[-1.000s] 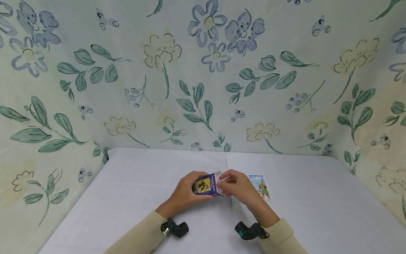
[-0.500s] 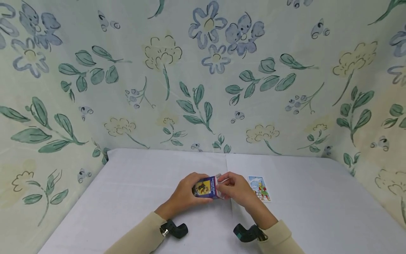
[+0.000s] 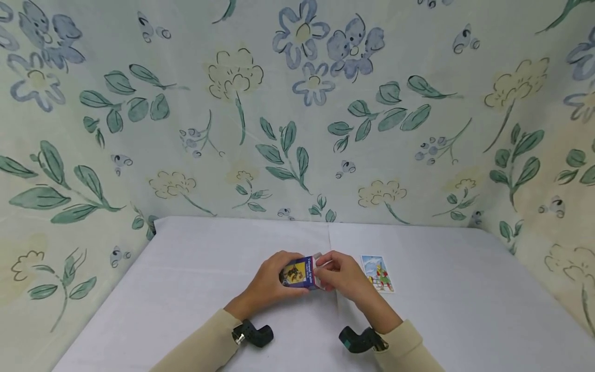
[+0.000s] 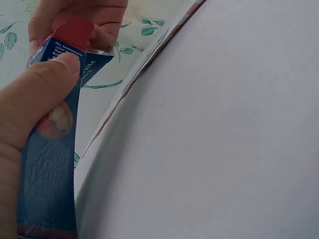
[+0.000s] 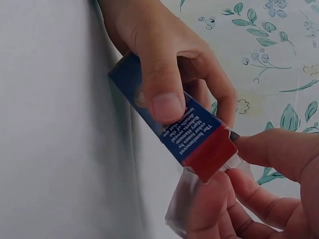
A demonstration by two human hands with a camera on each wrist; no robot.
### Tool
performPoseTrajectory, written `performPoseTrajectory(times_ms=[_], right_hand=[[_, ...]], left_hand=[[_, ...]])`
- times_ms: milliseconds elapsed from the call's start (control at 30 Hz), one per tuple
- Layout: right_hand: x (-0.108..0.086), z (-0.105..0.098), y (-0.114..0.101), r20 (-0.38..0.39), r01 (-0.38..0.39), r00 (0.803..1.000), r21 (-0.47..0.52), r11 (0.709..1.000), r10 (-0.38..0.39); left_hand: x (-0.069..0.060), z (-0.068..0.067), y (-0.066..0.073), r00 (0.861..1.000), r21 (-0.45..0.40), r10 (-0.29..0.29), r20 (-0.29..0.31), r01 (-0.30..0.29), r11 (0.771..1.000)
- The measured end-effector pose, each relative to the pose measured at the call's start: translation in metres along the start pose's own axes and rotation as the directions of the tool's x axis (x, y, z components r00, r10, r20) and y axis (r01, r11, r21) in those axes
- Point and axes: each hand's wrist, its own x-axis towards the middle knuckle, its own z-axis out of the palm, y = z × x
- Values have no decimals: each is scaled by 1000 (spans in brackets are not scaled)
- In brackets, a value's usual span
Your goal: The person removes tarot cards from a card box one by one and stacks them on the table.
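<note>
My left hand (image 3: 268, 281) grips a blue tarot card box (image 3: 297, 273) by its sides, its front tilted up with a yellow picture and "Universal Waite" lettering. In the left wrist view, my left thumb lies along the narrow side of the box (image 4: 50, 169), and a red side flap (image 4: 74, 31) stands out at its opened end. My right hand (image 3: 341, 274) is at that end; in the right wrist view its bent fingers (image 5: 279, 149) and thumb pinch around the end flaps. Fingers and box hide the inside. A picture card (image 3: 378, 274) lies right of the right hand.
A white cloth covers the table (image 3: 195, 258), with a seam running across it near the middle. Floral fabric (image 3: 297, 129) hangs behind and at both sides. Each wrist carries a black camera (image 3: 253, 334) on a strap.
Both hands stay at the box, with my right fingers shifting slightly at its opened end. The whole view drifts a little; the loose card stays on the table.
</note>
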Motion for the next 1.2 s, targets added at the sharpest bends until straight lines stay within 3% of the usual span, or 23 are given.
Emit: performPoseTrajectory(times_ms=[400,667,1000,1200], right_hand=[[2,-3,0,-46,-5,999,-33,999,3],[2,1,-2,-39,-12,999,-6,1000,12],[2,2,-5,-80,-14,997,-2,1000,14],[2,-1,-5,-89,-22,996,-13,1000,21]], left_hand=[[6,1,6,1000,7,-5,2,5,1000],[1,1,3,1000,7,-30,4,30,1000],[3,1,3,1000,0,-3,4,3,1000],[1,0,4,1000,-8,-25,9,25,1000]])
